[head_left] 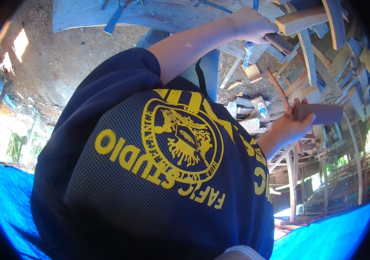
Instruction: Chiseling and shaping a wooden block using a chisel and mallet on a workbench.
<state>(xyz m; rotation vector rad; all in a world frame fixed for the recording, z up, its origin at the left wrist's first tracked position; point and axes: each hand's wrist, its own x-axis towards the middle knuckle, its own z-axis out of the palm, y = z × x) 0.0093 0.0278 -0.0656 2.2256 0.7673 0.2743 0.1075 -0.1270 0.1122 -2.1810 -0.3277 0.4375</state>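
Observation:
My left hand (254,25) reaches out over the wooden bench at the top and is closed around a dark brown piece of wood (279,43). Lower down at the right, my right hand (286,128) grips the end of a flat, reddish-brown wooden block (321,113), with its thumb on one side and fingers on the other. The two pieces are apart from each other. Part of the left hand's fingers is hidden by the hand itself.
A thick bench plank (159,18) curves across the top, with a blue flat-bladed tool (114,21) on it. Many offcuts (310,65) pile up at the right. A small white-and-blue container (261,110) lies among scraps. Sawdust covers the ground (72,56). Blue sheeting (336,234) hangs low.

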